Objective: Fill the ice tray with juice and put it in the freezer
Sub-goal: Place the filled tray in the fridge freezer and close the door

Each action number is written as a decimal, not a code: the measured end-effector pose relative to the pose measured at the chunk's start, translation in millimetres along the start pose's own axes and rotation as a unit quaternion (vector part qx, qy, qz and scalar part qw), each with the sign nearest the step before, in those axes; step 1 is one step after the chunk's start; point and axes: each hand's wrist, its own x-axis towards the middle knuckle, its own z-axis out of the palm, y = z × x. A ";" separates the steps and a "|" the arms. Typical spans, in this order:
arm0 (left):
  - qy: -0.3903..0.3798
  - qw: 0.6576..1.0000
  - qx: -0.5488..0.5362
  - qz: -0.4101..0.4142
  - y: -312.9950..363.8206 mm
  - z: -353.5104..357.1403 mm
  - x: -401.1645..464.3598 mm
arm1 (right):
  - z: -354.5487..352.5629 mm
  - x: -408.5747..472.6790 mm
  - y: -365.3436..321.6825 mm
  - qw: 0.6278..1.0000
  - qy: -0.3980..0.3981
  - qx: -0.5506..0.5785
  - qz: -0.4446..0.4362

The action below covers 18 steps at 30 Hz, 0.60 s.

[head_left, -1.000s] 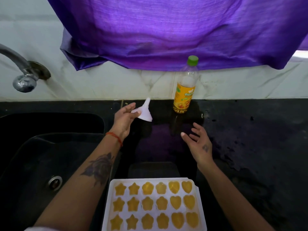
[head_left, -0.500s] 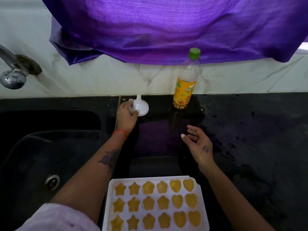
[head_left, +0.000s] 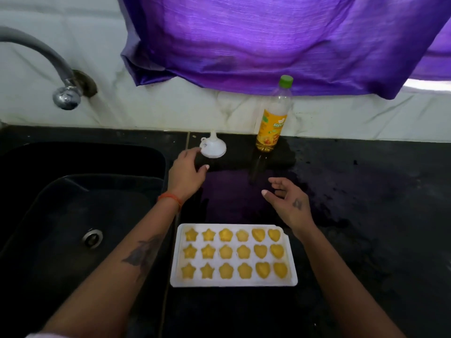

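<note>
Looking at the tray [head_left: 233, 254] first, since it sits nearest, flat on the counter [head_left: 366, 215] just right of the sink [head_left: 73, 215]: all its star, flower and heart cells look full of yellow juice, so I'd say filling is done and the carry to the freezer is up next, though no freezer is in view. Both hands are empty, with the right hand [head_left: 289, 203] hovering just past the tray's far right corner, fingers loosely spread, and the left hand [head_left: 186, 172] farther back, fingers relaxed and open, right beside the funnel [head_left: 213, 148] standing mouth-down; can't tell if a fingertip touches it. The bottle [head_left: 274, 120] is capped by the wall. My tip: grab both short ends, keep it dead level, walk slow, those cells look brimful
</note>
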 end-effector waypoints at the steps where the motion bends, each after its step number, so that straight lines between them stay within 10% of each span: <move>1: 0.001 1.000 -0.002 -0.003 -2.6 -7.7 -14.7 | 4.3 -6.0 -4.2 1.000 0.000 -0.009 -0.008; 10: 0.070 0.985 0.058 -0.149 -42.6 -66.7 -166.5 | 74.1 -85.5 -42.5 0.965 -0.104 -0.114 -0.211; 18: 0.230 0.905 0.142 -0.327 -56.4 -85.2 -346.2 | 121.4 -201.8 -61.9 0.839 -0.308 -0.075 -0.443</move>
